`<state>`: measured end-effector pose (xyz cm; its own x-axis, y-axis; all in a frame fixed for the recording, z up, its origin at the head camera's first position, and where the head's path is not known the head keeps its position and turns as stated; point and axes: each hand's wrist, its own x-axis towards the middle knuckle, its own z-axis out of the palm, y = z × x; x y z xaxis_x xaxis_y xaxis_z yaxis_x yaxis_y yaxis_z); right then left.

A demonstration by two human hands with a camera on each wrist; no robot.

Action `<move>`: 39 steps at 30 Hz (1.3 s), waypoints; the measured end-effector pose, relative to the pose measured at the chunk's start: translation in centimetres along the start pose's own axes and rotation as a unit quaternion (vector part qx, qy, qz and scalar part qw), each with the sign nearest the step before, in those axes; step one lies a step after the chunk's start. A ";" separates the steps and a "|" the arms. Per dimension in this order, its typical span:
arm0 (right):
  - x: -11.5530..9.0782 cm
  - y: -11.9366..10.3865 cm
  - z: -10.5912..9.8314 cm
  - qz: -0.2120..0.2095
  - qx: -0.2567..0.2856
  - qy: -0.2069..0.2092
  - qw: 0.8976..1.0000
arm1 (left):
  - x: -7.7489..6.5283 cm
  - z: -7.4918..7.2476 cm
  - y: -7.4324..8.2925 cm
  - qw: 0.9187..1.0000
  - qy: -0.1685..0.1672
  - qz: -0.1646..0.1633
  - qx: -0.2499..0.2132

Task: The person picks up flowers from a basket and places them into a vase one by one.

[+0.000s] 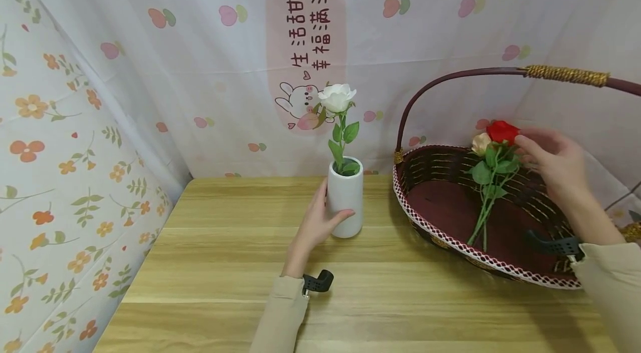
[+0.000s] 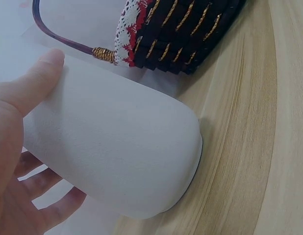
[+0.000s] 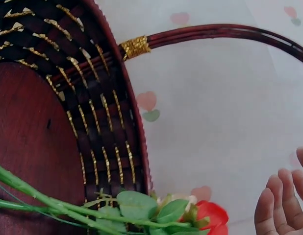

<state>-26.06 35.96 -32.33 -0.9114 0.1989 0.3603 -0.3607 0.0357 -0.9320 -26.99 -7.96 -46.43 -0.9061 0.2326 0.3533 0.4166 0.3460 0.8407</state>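
A white vase (image 1: pixel 348 202) stands on the wooden table, holding a white rose (image 1: pixel 338 98) on a leafy green stem. My left hand (image 1: pixel 314 225) grips the vase from its left side; in the left wrist view the thumb lies across one side of the vase (image 2: pixel 117 142) and the fingers go behind it. Over the basket's far rim, my right hand (image 1: pixel 563 166) is beside a red rose (image 1: pixel 502 132). In the right wrist view its relaxed fingers (image 3: pixel 283 203) are apart from the red bloom (image 3: pixel 212 215). A peach rose (image 1: pixel 481 143) leans there too, stems down in the basket.
A dark woven basket (image 1: pixel 450 241) with white-and-red trim stands on the table (image 1: pixel 240 264) at the right. Its tall handle (image 1: pixel 450 79) arches above it. Patterned curtains (image 1: pixel 215 102) hang behind and at the left (image 1: pixel 65 136).
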 end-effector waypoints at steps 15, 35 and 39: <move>-0.9 2.9 -2.0 0.077 -0.073 0.099 0.989 | -0.1 0.1 -0.1 1.000 0.000 -0.003 -0.003; -0.6 5.6 -2.8 0.210 -0.092 0.070 0.971 | -0.1 0.2 -0.1 1.000 0.000 -0.003 0.000; -0.2 6.2 -2.8 0.233 -0.146 0.055 0.960 | -0.1 0.2 -0.1 1.000 0.000 -0.005 0.000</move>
<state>-27.53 38.91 -38.33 -0.9280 0.3618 -0.0895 0.1661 0.1866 -0.9683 -26.93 -7.81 -46.66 -0.9100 0.2287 0.3458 0.4082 0.3479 0.8440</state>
